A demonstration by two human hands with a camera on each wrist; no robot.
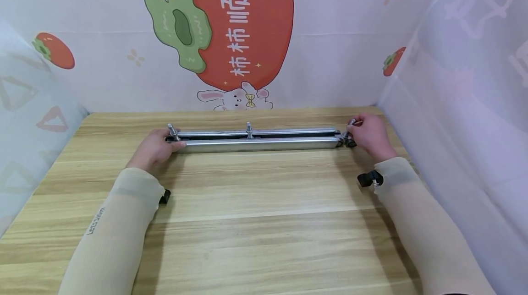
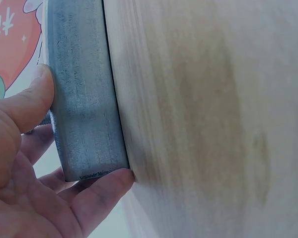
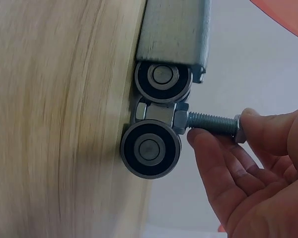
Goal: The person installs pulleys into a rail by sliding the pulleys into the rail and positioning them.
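A long silver metal rail point(image 1: 260, 145) with a slotted channel lies across the far part of the table. My left hand point(image 1: 154, 148) holds its left end; in the left wrist view the thumb rests on the upper edge of the rail point(image 2: 84, 99) and a finger touches the end. Two upright bolts, one by that hand point(image 1: 172, 131) and a middle bolt point(image 1: 249, 130), rise from the slot. At the right end, my right hand point(image 1: 371, 133) pinches the threaded bolt point(image 3: 211, 123) of a roller trolley point(image 3: 150, 148). One wheel pair is partly inside the rail, the other outside.
The wooden table point(image 1: 264, 221) extends toward me in front of the rail. A printed cloth point(image 1: 330, 70) hangs behind it, with more cloth at both sides. Dark wrist-camera pieces point(image 1: 369, 178) stick out from the sleeves.
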